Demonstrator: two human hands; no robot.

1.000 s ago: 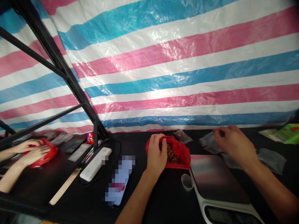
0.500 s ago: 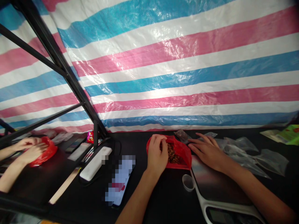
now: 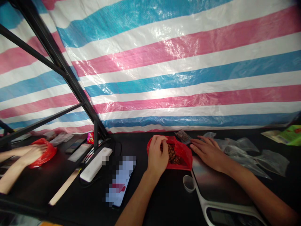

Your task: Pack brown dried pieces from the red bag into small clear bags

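My left hand (image 3: 158, 155) is bent over the left side of a red plastic bag (image 3: 185, 155), thumb and fingers closed around its rim. The fingertips are partly hidden. Inside the open bag lie small brown pieces (image 3: 173, 155), which look dried. My right hand (image 3: 209, 153) lies palm down with fingers stretched out over the far left corner of a flat scale (image 3: 221, 185); it holds nothing. Just beyond its fingertips is a small clear bag with brown contents (image 3: 183, 137). A small clear plastic cup (image 3: 188, 183) stands by the scale's left edge.
Several clear plastic bags (image 3: 244, 157) lie right of my right hand, with a green packet (image 3: 291, 135) behind. To the left are a phone (image 3: 123, 182), a white power strip (image 3: 96, 164) and a black metal frame (image 3: 76, 88). Beyond it, another person's hands (image 3: 35, 153) work at a red bag (image 3: 49, 153).
My hands stay almost in place; the right fingers have shifted very slightly. At the far left, the other person's hands have moved further into their red bag.
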